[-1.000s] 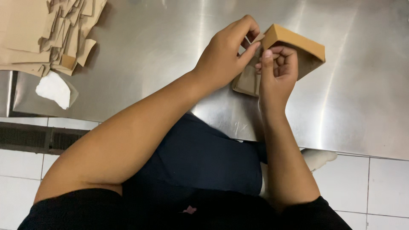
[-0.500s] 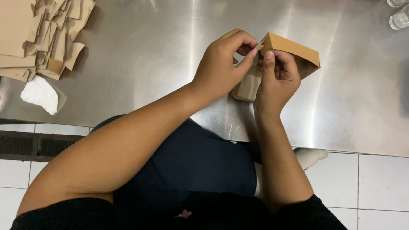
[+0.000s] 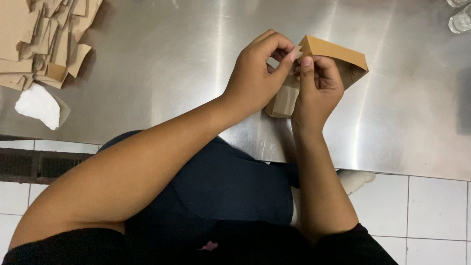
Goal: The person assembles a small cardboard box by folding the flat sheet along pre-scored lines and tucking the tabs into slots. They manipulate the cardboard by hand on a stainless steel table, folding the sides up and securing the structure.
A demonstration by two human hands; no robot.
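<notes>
Both hands have a grip on the cardboard box (image 3: pixel 327 56): left hand (image 3: pixel 256 78) and right hand (image 3: pixel 316 88) pinch its flap over the steel counter (image 3: pixel 162 73); cardboard scraps (image 3: pixel 44 39) far left.

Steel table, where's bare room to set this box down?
Bare steel table lies between the cardboard pile and left hand, and between the box and glasses. The far-left corner is crowded.

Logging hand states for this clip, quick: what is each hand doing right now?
Left hand: closed, pinching a flap of the brown cardboard box.
Right hand: closed on the same box, thumb pressing its top edge.
</notes>
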